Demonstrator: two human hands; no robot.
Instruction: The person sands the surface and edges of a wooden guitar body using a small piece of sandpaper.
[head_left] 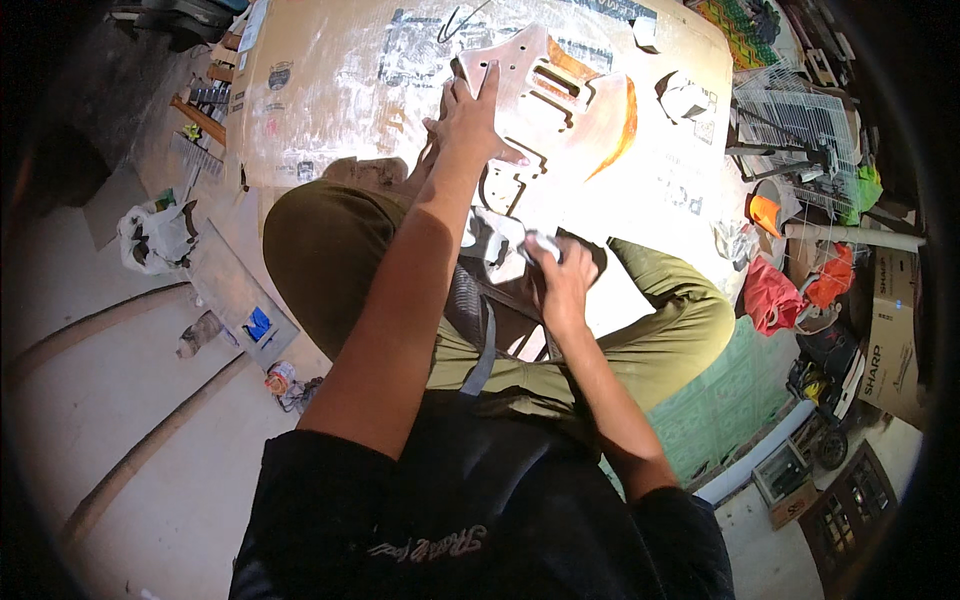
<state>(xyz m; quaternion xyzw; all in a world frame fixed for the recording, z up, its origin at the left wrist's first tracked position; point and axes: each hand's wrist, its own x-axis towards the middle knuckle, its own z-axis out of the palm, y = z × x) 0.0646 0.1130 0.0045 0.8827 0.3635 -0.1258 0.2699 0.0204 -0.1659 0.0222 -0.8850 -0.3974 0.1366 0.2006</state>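
Observation:
A wooden electric guitar body (pixel 605 110) with routed cavities and small holes lies flat on dusty cardboard, its right edge stained orange-brown. My left hand (pixel 470 125) rests on its left part with fingers spread. Close to my lap, my right hand (pixel 568 280) is closed round a small whitish piece (pixel 545 243), possibly folded sandpaper; glare hides its details. Just left of that piece, a crumpled white-grey shape (pixel 490 237) shows at the body's near edge. My crossed legs are under and beside the near side of the cardboard.
The large cardboard sheet (pixel 320 90) carries white dust and two curled paper pieces (pixel 683 97) at the right. A wire rack (pixel 800 120), a red bag (pixel 770 295) and a cardboard box (pixel 893 330) stand farther right. At left are a plastic bag (pixel 150 238) and a board (pixel 235 290).

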